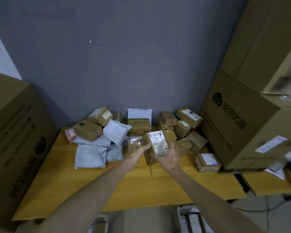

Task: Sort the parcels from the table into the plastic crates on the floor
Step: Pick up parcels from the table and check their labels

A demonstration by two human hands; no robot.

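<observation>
Far to the left of the hands stands a tall carton [15, 140]. Nearer, on the yellow surface [141, 185], a pink box [68, 134] lies beside a heap of grey mailer bags [91, 153] with a few brown boxes stacked on top.

The left hand [137, 151] grips the left side of a small labelled parcel [155, 142], fingers curled round its edge. The parcel is held up off the surface between the two hands, its white label tilted towards the camera. The right hand [170, 158] cups its lower right corner, fingers wrapped under it.

Just to the right of the hands sits a pile of small brown boxes [183, 126], then a flat box [207, 161] lying alone, and beyond it a large printed carton [238, 128].

The step in hand looks like reading the label to decide where this parcel belongs. Many parcels are left on the surface, so the sorting seems far from finished. Next the parcel has to come back towards the body and down into the right one of the plastic crates [191, 217], which show only in part below the forearms. That calls for a firm hold while lowering it, and one hand would probably do.
</observation>
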